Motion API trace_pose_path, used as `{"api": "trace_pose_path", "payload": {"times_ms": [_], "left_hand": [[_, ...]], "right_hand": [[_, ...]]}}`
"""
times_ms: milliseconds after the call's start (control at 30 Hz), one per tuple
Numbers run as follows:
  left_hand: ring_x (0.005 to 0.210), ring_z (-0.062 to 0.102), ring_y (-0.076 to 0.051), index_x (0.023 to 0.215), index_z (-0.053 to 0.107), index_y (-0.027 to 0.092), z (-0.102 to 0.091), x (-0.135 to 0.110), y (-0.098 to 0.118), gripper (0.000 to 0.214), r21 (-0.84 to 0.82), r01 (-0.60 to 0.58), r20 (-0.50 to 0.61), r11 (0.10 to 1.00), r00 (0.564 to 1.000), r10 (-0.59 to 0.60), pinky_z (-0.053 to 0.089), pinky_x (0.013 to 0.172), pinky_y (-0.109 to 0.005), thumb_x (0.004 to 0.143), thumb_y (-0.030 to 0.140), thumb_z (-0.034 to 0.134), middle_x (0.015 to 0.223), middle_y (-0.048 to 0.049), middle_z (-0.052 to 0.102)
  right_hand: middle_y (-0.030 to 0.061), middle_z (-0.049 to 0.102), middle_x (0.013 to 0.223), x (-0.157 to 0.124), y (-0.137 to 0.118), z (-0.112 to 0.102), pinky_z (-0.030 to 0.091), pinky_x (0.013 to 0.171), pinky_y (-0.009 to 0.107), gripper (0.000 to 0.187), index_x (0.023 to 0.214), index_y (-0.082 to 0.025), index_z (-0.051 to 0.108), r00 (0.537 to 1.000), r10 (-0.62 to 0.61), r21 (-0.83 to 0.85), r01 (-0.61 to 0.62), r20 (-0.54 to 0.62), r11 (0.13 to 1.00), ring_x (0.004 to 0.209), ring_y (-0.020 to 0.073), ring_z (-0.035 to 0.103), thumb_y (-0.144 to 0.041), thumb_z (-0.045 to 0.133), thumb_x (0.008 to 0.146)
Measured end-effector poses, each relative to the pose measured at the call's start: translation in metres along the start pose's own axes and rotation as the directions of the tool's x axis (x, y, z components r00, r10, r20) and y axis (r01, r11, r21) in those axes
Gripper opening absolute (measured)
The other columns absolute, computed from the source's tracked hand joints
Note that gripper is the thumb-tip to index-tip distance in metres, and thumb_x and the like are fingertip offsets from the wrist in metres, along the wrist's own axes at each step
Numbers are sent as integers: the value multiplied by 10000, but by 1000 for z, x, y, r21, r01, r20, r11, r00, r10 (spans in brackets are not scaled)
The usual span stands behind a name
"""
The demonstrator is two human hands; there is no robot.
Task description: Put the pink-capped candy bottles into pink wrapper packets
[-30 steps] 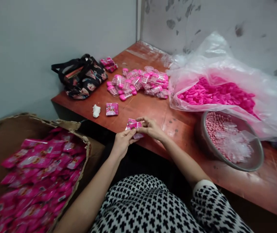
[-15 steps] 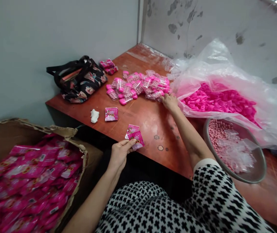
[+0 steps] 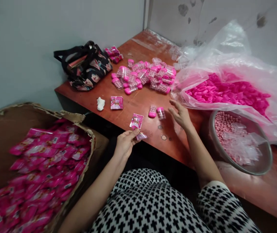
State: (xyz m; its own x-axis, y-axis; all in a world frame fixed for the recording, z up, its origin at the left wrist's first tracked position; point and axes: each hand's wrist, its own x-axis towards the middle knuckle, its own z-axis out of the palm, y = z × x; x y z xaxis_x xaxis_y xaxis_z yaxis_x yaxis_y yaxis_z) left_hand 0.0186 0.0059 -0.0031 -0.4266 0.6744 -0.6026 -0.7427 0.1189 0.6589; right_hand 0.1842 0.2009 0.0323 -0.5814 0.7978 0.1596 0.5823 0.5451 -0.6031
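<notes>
Item one: pink sachet, small, flat, glossy foil with a printed picture on its face. I see it pinched at its lower edge by my left hand, standing tilted over the near edge of the tabletop; a scrap of clear film shows below it.

Item two: two capsule bottles, clear bodies filled with pale pink beads, bright pink caps. They lie on their sides, side by side, just beside my right hand, whose fingers are spread and not touching them.
</notes>
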Motion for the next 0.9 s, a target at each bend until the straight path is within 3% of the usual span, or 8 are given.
{"api": "trace_pose_path", "payload": {"times_ms": [133,333,433,500,567,633,733,900], "left_hand": [[523,599,-105,606,604,101,-4,-3,-1,319,-48,-26,-35,999,999,24,484,508,-216,492,286,838,609,-27,651],[608,645,-133,705,635,97,-3,-13,6,216,-132,-75,-30,988,997,72,537,579,-258,612,236,773,680,-45,674],[639,657,-140,715,635,96,-2,-15,9,153,-170,-73,-41,983,997,67,547,603,-266,644,176,744,717,-60,686],[624,650,-126,709,625,102,-1,-14,9,144,-212,-69,-40,975,997,62,544,600,-251,655,165,744,696,-44,676],[607,640,-113,704,611,111,-1,-12,8,155,-272,-65,-41,960,998,56,542,595,-246,662,170,749,687,-24,667],[607,638,-111,702,599,116,1,-10,6,171,-325,-62,-41,944,998,52,543,600,-252,662,175,755,698,-15,666],[637,648,-121,720,599,118,4,-9,3,189,-371,-54,-35,927,998,45,545,636,-267,654,178,766,727,-20,676],[647,649,-122,757,619,112,12,-11,-1,201,-394,-41,5,918,999,46,534,688,-271,654,193,771,734,-29,683]], "right_hand": [[138,699,979,3,-17,3,445,842,373,409,1004,-151,659,967,253,-285,-244,-3,927,951,263,634,-448,408,877],[184,689,908,5,-18,29,450,724,365,445,844,-135,643,921,378,-419,-310,88,853,898,307,645,-549,486,803],[121,687,784,-5,-18,33,463,663,327,333,781,-149,604,930,362,-212,-344,54,915,783,253,655,-481,582,755],[60,667,699,-23,-26,35,469,565,289,305,808,-167,559,931,356,123,-364,83,923,621,188,634,-463,604,746],[-2,633,627,-49,-42,39,453,457,252,310,845,-192,512,927,325,487,-375,186,789,479,137,579,-468,613,748],[-35,616,602,-78,-61,44,453,418,225,315,861,-205,495,931,283,675,-363,231,643,447,116,567,-446,652,732],[-42,629,627,-113,-85,54,481,419,206,311,896,-206,504,933,270,757,-353,239,550,463,100,583,-414,671,737],[-42,641,645,-126,-97,69,494,415,188,294,897,-192,517,938,309,759,-317,161,569,473,85,588,-401,664,752]]}}
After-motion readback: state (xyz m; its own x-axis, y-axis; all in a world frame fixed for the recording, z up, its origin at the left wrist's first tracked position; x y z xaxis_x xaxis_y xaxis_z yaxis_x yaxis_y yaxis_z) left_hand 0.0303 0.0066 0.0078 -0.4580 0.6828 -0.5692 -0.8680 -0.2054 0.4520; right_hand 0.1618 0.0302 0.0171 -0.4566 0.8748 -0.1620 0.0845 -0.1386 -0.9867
